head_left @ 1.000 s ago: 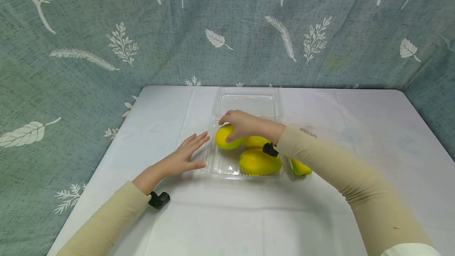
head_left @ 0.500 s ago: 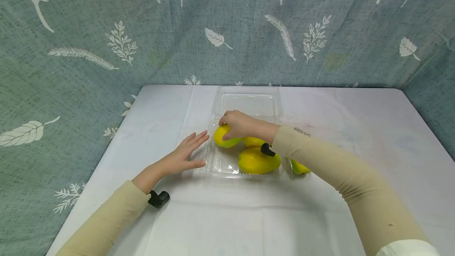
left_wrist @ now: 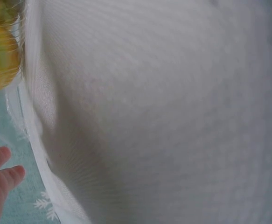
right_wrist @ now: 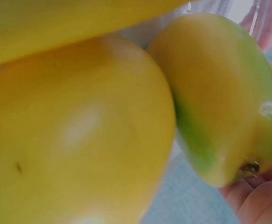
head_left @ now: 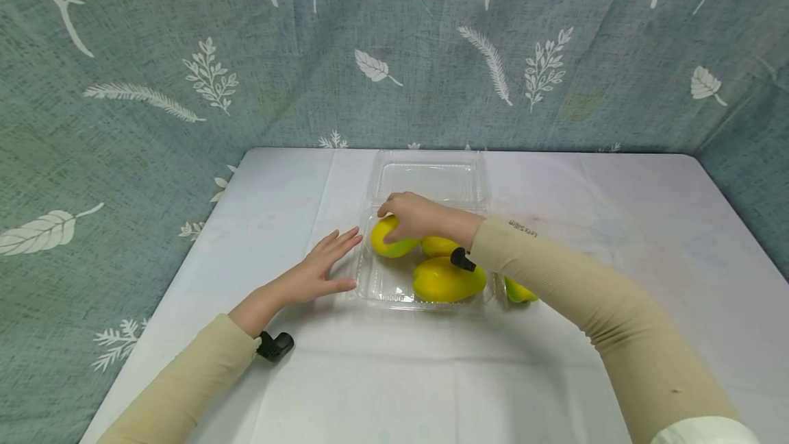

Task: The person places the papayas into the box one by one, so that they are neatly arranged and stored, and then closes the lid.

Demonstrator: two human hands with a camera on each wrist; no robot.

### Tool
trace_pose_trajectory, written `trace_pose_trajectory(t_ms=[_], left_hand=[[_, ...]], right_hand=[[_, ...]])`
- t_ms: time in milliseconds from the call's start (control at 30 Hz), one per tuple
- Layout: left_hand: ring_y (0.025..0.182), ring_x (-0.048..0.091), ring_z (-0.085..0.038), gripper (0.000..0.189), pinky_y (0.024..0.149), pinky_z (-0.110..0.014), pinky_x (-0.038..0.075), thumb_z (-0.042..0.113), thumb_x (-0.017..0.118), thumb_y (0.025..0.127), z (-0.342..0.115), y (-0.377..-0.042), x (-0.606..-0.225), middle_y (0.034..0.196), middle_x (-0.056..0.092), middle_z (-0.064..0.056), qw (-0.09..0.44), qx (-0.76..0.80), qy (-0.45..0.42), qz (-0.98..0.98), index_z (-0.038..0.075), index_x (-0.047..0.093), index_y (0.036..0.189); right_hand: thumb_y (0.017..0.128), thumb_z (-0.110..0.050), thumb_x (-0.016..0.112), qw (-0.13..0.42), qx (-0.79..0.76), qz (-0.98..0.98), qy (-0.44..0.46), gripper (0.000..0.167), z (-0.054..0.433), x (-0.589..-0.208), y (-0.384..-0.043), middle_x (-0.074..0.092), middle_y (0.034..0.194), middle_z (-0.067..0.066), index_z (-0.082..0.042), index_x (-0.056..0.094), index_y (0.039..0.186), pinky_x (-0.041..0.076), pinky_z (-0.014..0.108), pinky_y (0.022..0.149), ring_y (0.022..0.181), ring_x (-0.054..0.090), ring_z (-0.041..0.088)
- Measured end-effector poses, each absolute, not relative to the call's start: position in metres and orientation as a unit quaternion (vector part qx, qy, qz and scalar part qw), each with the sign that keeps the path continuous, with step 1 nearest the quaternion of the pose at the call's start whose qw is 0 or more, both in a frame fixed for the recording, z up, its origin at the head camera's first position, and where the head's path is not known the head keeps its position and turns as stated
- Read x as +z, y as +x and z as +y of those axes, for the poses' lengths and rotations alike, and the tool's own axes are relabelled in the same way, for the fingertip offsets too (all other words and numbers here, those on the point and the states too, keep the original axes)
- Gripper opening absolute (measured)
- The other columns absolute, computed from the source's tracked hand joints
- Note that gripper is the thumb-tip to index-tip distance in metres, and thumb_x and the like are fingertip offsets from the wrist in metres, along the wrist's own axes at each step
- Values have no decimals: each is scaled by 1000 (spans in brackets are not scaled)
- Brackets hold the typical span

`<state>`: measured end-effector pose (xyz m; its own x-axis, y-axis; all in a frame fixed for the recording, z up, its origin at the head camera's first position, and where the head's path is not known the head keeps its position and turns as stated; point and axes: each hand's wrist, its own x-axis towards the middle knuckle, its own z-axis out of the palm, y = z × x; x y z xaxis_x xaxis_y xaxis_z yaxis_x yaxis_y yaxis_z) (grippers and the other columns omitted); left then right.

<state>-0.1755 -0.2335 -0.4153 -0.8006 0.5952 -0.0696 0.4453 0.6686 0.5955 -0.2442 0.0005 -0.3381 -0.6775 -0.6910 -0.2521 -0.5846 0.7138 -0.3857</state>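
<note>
Fingers (head_left: 344, 250) of the left hand (head_left: 320, 273) were spread nearly straight, had hold of nothing, and lay just beside the left rim of a clear plastic tray (head_left: 377, 288); whether they touched it could not be told. The white table (head_left: 444, 389) ran broadly in front of the tray and off to its right, leaving wide room there. Along the tray's near edge lay a large yellow fruit (head_left: 448, 281). Just outside its right side, partly behind a beige sleeve (head_left: 573, 286), was a green-and-yellow fruit (head_left: 520, 291). Small dark lettering on that sleeve appeared to read "LetsSlim". Farther in, a second yellow fruit (head_left: 436, 247) sat partly hidden by a black wrist camera (head_left: 462, 260). The right hand (head_left: 414, 218) curled its fingers and thumb round a yellow-green fruit (head_left: 390, 238) in the tray's far left part. Only the right wrist view showed that fruit's dark stem end (right_wrist: 250, 168). The left wrist view was mostly white cloth, with two fingertips and blurred fruit at its left margin. Beyond, the tray's lid (head_left: 431, 183) lay opened back near the table's far edge, before a grey-green curtain (head_left: 382, 115) printed with white leaves.
</note>
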Motion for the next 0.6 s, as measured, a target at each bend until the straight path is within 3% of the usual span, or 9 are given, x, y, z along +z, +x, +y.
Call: trace_pose_trajectory(t_ms=[600], left_hand=[[139,0,-39,76,102,-67,11,36,61,87,-233,-175,-415,155,8,2,131,285,284,906,21,18,147]], right_hand=[[84,-29,66,169,-225,900,-332,51,44,-298,-245,48,135,8,-8,52,128,36,39,102,125,42,25]])
